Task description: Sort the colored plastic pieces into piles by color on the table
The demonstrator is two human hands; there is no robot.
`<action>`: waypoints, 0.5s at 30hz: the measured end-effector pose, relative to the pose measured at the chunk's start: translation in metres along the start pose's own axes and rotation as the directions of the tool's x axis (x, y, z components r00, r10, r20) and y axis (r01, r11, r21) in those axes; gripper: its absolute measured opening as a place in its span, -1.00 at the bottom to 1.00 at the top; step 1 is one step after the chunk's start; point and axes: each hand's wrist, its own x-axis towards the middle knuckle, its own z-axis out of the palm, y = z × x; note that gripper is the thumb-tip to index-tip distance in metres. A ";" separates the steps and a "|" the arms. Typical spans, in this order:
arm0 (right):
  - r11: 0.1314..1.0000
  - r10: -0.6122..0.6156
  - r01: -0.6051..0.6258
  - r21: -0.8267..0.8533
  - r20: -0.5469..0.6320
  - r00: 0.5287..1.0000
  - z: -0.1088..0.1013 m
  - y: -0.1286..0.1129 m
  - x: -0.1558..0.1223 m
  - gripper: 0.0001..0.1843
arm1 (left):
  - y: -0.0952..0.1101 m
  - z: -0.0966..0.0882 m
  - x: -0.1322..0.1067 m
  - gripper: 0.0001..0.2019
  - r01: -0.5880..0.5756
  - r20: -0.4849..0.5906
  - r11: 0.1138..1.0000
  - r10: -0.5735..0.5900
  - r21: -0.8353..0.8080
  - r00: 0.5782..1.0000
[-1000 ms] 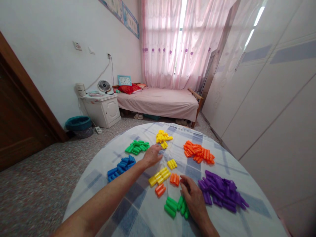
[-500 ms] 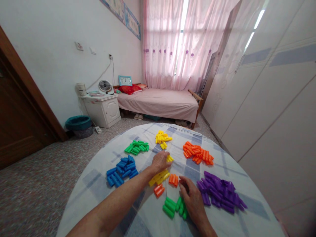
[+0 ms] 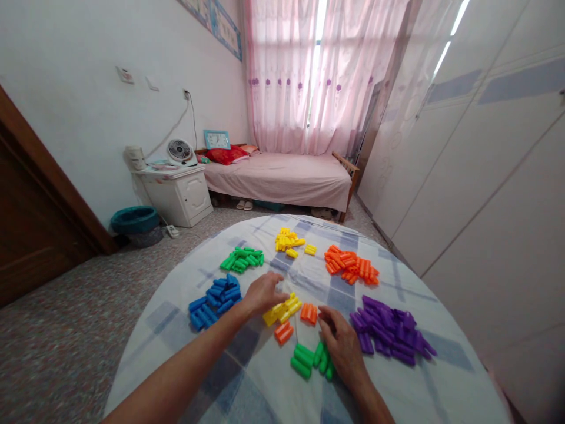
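My left hand (image 3: 263,292) hovers over the near middle of the table, thumb and fingers apart, holding nothing. Just beneath its thumb lie joined yellow plastic tube pieces (image 3: 289,308). My right hand (image 3: 341,338) is loosely curved, with a gap between thumb and forefinger and nothing visible in it. It rests beside green tube pieces (image 3: 323,360), partly covering them. More green pieces (image 3: 302,360) sit to their left. Two small orange groups, an upper one (image 3: 309,313) and a lower one (image 3: 283,333), lie between my hands. Farther off is a small yellow piece (image 3: 311,250).
Around the cloth-covered round table (image 3: 247,377) lie piles of blue (image 3: 216,300), green (image 3: 242,259), yellow (image 3: 288,239), orange (image 3: 351,265) and purple (image 3: 391,330) pieces. Beyond stand a bed (image 3: 282,174), a white cabinet (image 3: 180,194) and a bin (image 3: 136,224).
My left hand has let go of a small yellow piece and drawn back to the left. That piece now lies farther away, beside the yellow pile. My right hand has barely moved.
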 end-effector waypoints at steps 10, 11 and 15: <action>1.000 -0.010 0.010 -0.015 0.000 1.000 0.001 0.003 -0.001 -0.65 | 0.011 -0.006 -0.049 -0.52 -0.052 0.176 0.988 0.025 0.149 0.984; 1.000 -0.011 0.011 -0.014 0.000 1.000 0.001 0.002 -0.001 -0.65 | 0.012 -0.006 -0.049 -0.56 -0.067 0.177 0.984 0.037 0.162 0.984; 1.000 -0.010 0.010 -0.010 -0.005 1.000 0.001 0.002 0.000 -0.65 | 0.009 -0.003 -0.048 -0.67 -0.068 0.139 0.984 0.045 0.167 0.989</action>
